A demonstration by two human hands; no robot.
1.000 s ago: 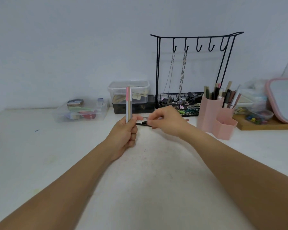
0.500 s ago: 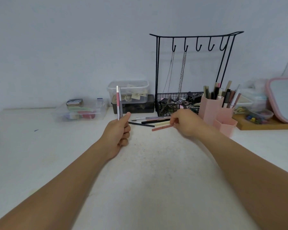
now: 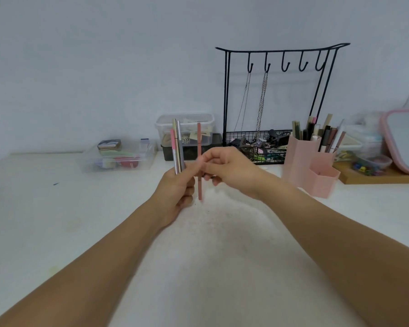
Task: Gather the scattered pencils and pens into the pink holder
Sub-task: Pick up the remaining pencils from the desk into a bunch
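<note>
— What is held at this moment?

— A small bundle of pens (image 3: 178, 147) is gripped upright in the left hand (image 3: 176, 193), the fingers (image 3: 187, 199) curled round the lower ends. A single pink pencil (image 3: 199, 161) is pinched near its middle by the right hand (image 3: 227, 171), held upright just beside the bundle and clear of the worktop (image 3: 57, 220).

— And the pink holder?

— The pink holder (image 3: 302, 161) stands to the right, near the back of the worktop, well apart from both hands. Its taller compartment is already crowded with pens; the lower front pocket looks nearly empty, though its inside cannot be seen fully.

— How should the step be done well?

— The pencil is best brought alongside the bundle with the ends levelled, so that the left grip can be loosened only slightly and closed again around all of them. If the grip is opened too far, the pens already gathered could be fanned out or dropped.

— Is anything left on the worktop?

— Something dark is just visible under the right hand, possibly another pen; the view is blocked there, so it cannot be told. That spot should be checked before the bundle is carried across.

— And the drop into the holder?

— The bundle should be lowered upright into whichever compartment has room, not tipped in at a slant, since the jewellery stand (image 3: 279, 102) and its wire basket stand close behind.
</note>
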